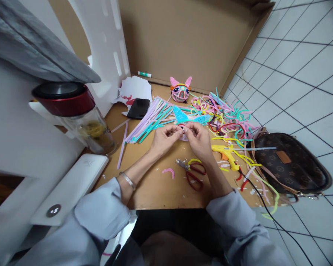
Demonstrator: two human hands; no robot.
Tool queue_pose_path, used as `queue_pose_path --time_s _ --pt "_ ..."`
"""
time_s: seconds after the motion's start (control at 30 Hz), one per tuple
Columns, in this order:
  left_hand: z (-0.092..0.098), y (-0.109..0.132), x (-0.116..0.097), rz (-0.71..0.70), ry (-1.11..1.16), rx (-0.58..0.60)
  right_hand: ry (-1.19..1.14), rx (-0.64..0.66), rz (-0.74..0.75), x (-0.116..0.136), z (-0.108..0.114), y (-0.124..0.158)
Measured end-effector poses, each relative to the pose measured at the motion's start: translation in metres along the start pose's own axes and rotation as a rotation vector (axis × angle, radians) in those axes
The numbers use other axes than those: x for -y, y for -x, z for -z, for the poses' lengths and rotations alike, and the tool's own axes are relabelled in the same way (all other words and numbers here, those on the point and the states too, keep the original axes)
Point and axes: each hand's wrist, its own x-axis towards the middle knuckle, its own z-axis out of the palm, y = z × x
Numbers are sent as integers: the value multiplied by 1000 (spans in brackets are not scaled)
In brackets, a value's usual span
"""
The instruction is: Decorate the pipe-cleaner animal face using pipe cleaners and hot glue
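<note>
My left hand (165, 138) and my right hand (196, 139) meet over the middle of the table, thumbs and forefingers pinched together. What lies between the fingertips is too small and covered to name. Right behind and partly under the fingers is a pipe-cleaner animal head with blue ears (181, 115); my hands hide most of its face. Closer to me lie red-handled scissors (193, 177) and a short pink pipe-cleaner piece (169, 172). A yellow glue gun (226, 155) with a glue stick in it rests beside my right wrist.
A finished-looking pink-eared head (180, 93) stands at the back. Straight pipe cleaners (150, 118) lie left, a tangled heap (224, 114) right. A phone (139, 108), a glass bottle (94, 129), a white box (72, 188) and a brown handbag (291, 160) surround the workspace. A black cord (266, 208) trails right.
</note>
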Motion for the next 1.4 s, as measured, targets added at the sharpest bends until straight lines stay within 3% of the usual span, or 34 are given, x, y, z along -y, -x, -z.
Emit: queue_pose_path --time_s 0.43,0.97,1.07,1.3,1.4 --pt "-1 1 -2 22 35 3 144 -19 39 2 0 1" --pt "-1 0 0 19 17 9 139 -37 72 0 0 3" --pt "1 -2 1 12 -3 -4 108 -104 60 -1 0 4" --pt "18 -18 14 -12 -101 -73 70 -457 24 -17 13 -4" --pt "21 -21 18 -10 -129 -56 131 -495 40 -26 15 -6"
